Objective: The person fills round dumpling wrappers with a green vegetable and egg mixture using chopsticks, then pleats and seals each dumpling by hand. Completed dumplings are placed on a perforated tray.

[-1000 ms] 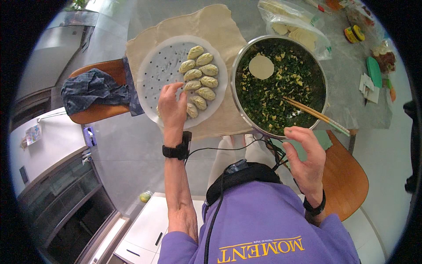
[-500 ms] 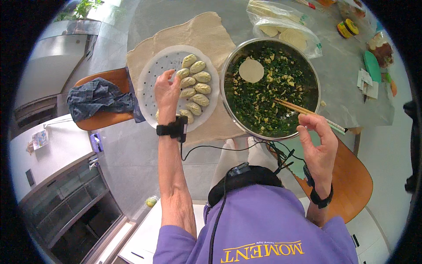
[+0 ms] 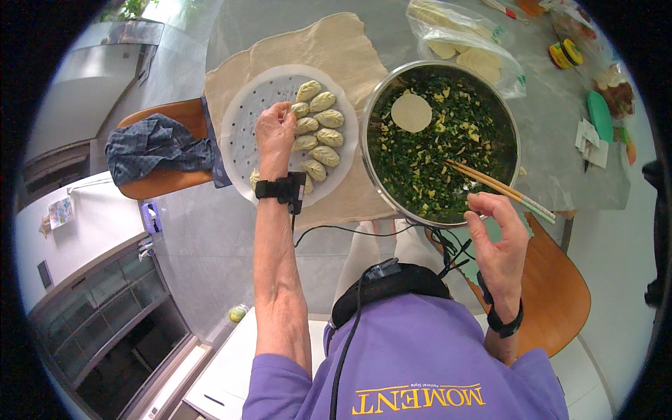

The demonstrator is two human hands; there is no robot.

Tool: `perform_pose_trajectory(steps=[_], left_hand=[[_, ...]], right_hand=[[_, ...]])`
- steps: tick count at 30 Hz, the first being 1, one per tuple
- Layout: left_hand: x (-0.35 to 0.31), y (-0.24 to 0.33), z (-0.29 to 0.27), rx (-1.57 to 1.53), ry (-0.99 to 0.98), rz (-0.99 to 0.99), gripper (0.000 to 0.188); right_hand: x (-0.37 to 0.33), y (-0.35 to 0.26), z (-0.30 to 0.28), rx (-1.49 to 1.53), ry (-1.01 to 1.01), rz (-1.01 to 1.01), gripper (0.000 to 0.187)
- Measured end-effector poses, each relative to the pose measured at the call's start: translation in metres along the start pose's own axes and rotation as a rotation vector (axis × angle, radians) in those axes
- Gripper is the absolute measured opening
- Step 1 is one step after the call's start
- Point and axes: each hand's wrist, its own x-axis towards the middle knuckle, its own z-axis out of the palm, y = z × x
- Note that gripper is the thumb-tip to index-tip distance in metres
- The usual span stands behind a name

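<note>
Dumpling (image 3: 299, 110) at three o'clock from the left hand's (image 3: 275, 134) fingertips looked soft, best held sidewise; their grip was unclear, the right hand's (image 3: 500, 227) fingers apart.

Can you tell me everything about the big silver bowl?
The bowl is wide, round and shiny, and looks like metal. It sits upright and holds chopped dark green filling with yellow bits. A pale round wrapper lies on top. Wooden chopsticks dip in and lean over the lower-right rim. The right hand is near the rim; I can't tell if they touch.
</note>
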Motion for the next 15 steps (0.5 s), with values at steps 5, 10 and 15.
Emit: perform_pose_trajectory(steps=[5, 10, 15], left_hand=[[-0.014, 0.010, -0.010, -0.035, 0.076, -0.016, 0.029], [-0.041, 0.027, -0.019, -0.008, 0.018, 0.061, 0.023], [-0.040, 0.035, -0.014, 0.069, -0.009, 0.087, 0.024]], right_hand=[[0.001, 0.000, 0.002, -0.023, -0.012, -0.028, 0.023], [0.003, 0.000, 0.005, -0.015, -0.034, -0.035, 0.024], [0.006, -0.002, 0.008, -0.019, -0.054, -0.061, 0.024]])
